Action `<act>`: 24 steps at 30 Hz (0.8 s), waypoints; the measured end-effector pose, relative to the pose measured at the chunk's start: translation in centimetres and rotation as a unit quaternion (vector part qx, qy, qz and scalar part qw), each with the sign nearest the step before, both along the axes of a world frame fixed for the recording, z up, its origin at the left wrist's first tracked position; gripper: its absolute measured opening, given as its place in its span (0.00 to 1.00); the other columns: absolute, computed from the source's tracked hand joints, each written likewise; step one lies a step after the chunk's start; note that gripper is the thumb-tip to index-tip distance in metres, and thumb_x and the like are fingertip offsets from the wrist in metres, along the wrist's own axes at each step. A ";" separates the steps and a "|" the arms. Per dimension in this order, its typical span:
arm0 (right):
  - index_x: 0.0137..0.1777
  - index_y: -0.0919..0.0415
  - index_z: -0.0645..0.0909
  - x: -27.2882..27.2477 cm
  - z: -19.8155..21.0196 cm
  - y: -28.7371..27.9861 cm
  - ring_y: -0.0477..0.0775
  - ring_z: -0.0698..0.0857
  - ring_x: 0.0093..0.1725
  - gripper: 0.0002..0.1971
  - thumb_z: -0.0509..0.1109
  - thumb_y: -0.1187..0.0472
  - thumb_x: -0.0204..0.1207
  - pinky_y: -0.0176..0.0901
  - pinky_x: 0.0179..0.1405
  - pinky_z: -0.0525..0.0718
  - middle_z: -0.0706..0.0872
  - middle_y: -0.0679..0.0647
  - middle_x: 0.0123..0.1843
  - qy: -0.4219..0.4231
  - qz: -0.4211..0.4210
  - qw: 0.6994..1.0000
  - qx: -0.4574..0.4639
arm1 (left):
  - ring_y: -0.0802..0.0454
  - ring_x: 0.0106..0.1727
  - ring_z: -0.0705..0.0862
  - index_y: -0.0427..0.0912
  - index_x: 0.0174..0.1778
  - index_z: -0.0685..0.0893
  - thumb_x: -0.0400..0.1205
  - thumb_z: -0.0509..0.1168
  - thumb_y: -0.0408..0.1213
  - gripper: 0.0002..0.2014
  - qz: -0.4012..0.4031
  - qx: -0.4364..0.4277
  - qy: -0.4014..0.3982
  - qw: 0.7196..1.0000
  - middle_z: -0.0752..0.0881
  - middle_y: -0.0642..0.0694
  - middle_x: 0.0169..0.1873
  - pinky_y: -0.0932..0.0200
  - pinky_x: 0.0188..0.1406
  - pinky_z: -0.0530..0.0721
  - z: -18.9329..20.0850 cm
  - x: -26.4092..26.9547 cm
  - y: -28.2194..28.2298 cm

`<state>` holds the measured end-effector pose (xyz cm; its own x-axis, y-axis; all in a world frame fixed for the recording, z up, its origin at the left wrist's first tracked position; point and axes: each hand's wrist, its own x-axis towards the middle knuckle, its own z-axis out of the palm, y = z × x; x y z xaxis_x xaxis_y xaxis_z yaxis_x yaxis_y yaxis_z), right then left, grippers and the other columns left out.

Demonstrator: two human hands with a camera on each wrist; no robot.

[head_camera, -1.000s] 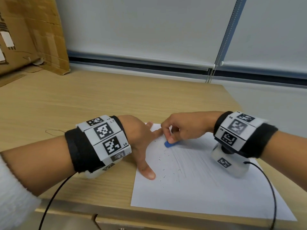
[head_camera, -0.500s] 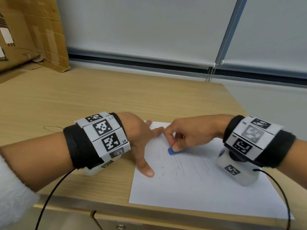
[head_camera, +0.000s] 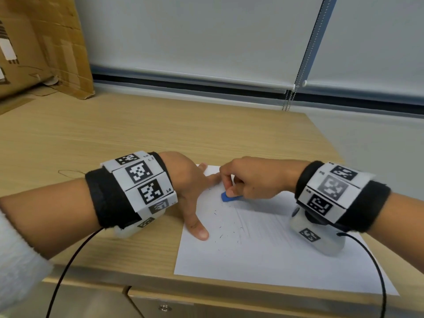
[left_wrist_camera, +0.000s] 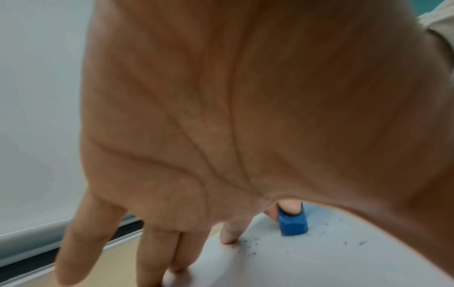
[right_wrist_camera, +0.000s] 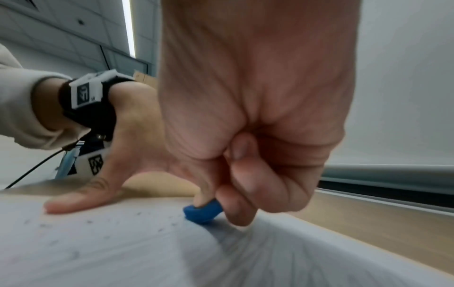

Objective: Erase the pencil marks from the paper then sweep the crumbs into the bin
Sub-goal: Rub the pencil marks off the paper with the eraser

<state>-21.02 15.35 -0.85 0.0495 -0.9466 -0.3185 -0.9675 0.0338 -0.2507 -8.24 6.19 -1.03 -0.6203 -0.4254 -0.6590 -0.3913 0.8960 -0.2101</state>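
Now the right hand [head_camera: 250, 180] pinches the blue eraser [head_camera: 227, 197] on the paper [head_camera: 275, 253] while the flat, spread left hand [head_camera: 190, 191] pins its edge; a hard stroke could crumple it, scattering crumbs [head_camera: 229, 228].

Matt white paper [head_camera: 275, 255] is seen on a smooth, pale wood-grain worktop [head_camera: 137, 134], a dull blue rubber eraser [head_camera: 227, 198] on the sheet, creased brown cardboard [head_camera: 46, 42] behind, black cloth wristbands [head_camera: 107, 203] worn.
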 end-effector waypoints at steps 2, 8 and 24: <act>0.43 0.54 0.76 0.0 -0.4 0.7 0.45 0.77 0.31 0.07 0.67 0.53 0.80 0.38 0.32 0.73 0.78 0.42 0.29 -0.005 0.006 1.000 -0.020 | 0.43 0.84 0.56 0.65 0.80 0.27 0.62 0.72 0.72 0.66 -0.002 -0.005 0.004 1.000 0.32 0.45 0.84 0.42 0.80 0.59 0.0 -0.1 0.0; 0.42 0.52 0.77 0.6 -0.3 1.9 0.39 0.74 0.23 0.06 0.68 0.53 0.79 0.33 0.28 0.74 0.79 0.42 0.28 -0.049 0.037 0.995 0.076 | 0.43 0.85 0.53 0.61 0.79 0.24 0.61 0.71 0.74 0.68 0.000 -0.025 -0.018 1.000 0.29 0.46 0.83 0.40 0.80 0.58 -0.1 -0.2 0.1; 0.38 0.52 0.79 0.1 -0.4 4.4 0.41 0.73 0.25 0.08 0.72 0.52 0.77 0.30 0.29 0.72 0.78 0.42 0.25 -0.079 0.037 0.992 0.088 | 0.44 0.85 0.51 0.60 0.78 0.22 0.61 0.71 0.73 0.69 0.009 -0.020 -0.017 1.000 0.28 0.47 0.82 0.41 0.81 0.59 -0.3 -0.2 -0.1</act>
